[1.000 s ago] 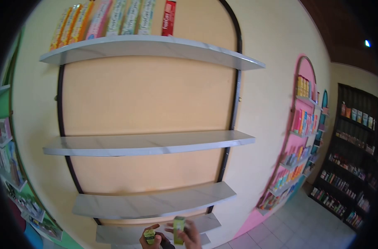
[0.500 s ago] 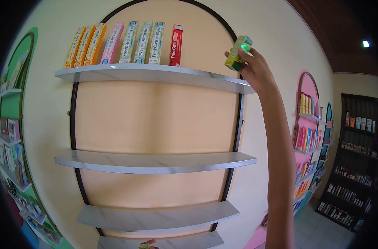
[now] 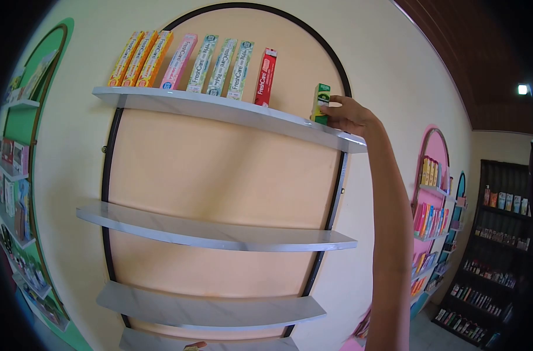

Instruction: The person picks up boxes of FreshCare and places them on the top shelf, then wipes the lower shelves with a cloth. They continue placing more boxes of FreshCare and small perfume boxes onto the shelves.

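At the right end of the top shelf (image 3: 219,111), my right hand (image 3: 349,114) grips a small green and yellow box (image 3: 321,104) from its right side, fingers and thumb closed on it. The box stands upright, its base at the shelf surface. To its left is an upright red FreshCare box (image 3: 265,77), with a gap between them. Only the fingertips of my left hand (image 3: 197,345) show at the bottom edge, closed around something pale that is mostly cut off.
Farther left on the top shelf stand green-white FreshCare boxes (image 3: 203,64), a pink one (image 3: 179,62) and orange ones (image 3: 154,59). Marbled shelves (image 3: 219,231) hang below. Stocked shelves line the green alcove (image 3: 21,152), the pink alcove (image 3: 433,193) and a dark rack (image 3: 489,251).
My right hand has lowered the green and yellow box from a tilted hold above the shelf's right end to upright at the shelf. The view has tilted and shifted slightly.
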A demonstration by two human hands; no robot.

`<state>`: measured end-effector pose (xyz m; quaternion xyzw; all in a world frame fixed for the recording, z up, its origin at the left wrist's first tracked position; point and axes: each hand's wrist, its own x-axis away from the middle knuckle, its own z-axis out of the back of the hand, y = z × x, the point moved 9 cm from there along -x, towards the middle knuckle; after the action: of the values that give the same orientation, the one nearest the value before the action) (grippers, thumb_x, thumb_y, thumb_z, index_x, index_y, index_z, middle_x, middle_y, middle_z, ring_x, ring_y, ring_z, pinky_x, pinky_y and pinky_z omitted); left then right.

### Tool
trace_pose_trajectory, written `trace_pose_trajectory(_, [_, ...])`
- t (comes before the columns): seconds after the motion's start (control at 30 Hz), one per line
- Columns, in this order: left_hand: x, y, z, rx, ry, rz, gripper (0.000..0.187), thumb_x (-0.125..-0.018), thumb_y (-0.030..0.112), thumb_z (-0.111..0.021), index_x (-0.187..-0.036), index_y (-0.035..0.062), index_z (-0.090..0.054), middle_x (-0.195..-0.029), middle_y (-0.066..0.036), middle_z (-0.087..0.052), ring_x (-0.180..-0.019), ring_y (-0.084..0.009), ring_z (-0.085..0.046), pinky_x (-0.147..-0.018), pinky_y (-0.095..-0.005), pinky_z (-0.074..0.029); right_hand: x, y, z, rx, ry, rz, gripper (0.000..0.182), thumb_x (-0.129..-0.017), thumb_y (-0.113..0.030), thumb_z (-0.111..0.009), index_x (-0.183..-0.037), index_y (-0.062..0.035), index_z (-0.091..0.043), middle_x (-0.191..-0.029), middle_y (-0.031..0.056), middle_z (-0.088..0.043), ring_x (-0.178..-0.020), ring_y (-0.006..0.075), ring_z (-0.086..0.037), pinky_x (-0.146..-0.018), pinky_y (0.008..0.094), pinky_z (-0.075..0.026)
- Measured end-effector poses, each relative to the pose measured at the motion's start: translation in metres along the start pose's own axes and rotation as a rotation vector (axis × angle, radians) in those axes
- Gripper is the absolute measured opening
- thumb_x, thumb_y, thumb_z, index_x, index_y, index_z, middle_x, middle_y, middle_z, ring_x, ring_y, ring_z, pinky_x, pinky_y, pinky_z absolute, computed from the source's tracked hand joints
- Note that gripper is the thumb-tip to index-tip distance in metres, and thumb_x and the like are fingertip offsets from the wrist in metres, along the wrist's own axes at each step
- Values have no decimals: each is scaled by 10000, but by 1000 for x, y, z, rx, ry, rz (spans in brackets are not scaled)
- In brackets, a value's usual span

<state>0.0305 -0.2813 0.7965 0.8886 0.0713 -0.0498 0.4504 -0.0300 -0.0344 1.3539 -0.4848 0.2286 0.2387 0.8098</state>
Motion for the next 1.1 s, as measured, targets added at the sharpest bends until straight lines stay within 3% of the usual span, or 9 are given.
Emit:
trace_pose_trajectory(0.17, [1,4,0,1,6,-19,403,-788,319,-622,-1055,34,-523,-676,1,-514,-543,-84,-477,-498,-201,-422,4,1,6,85,-73,-76,585,-766,-38,-610,-1238,33,-272,-1083,183,-507,-926,220,-573,-860,312,-477])
trace_pose_trajectory(0.27, [-4,-4,5,-17,10,-51,407,-787,324,-623,-1056,36,-523,-676,5,-516,-543,-82,-477,-498,-198,-418,5,4,9,89,1,-122,556,-722,-13,-653,-1188,71,-362,-1047,173,-542,-895,217,-588,-816,286,-501])
trace_pose_trajectory(0.5, [-3,-1,4,24,2,-52,415,-779,320,-633,-1056,33,-520,-679,1,-523,-555,-95,-501,-501,-210,-425,-4,6,3,164,-34,-129,558,-700,-12,-674,-1169,87,-387,-1028,176,-557,-861,198,-597,-803,273,-506])
trace_pose_trajectory(0.57, [-3,-1,6,35,5,-36,409,-780,313,-633,-1055,33,-519,-682,-2,-525,-557,-98,-506,-503,-212,-429,-11,8,-1,197,-20,-121,542,-723,-38,-661,-1179,62,-383,-1003,144,-562,-837,161,-598,-767,246,-507])
trace_pose_trajectory(0.8, [-3,-6,9,23,18,-29,384,-791,290,-622,-1056,34,-517,-695,-11,-530,-569,-101,-517,-514,-215,-441,-33,8,-26,212,-44,-71,592,-731,-58,-661,-1209,88,-345,-1011,160,-565,-842,177,-598,-764,274,-495])
trace_pose_trajectory(0.87, [-5,-11,12,15,17,-41,386,-792,292,-620,-1060,34,-516,-695,-10,-529,-569,-101,-516,-515,-214,-440,-31,3,-33,178,-3,-59,562,-681,-37,-703,-1142,99,-413,-939,162,-592,-818,183,-602,-753,264,-495])
trace_pose_trajectory(1.1, [1,-3,13,-11,22,-59,387,-799,289,-613,-1070,31,-515,-695,-6,-529,-571,-99,-513,-513,-209,-432,-27,-4,-51,163,-29,-53,555,-684,-34,-699,-1144,92,-413,-944,152,-592,-790,186,-604,-718,268,-493])
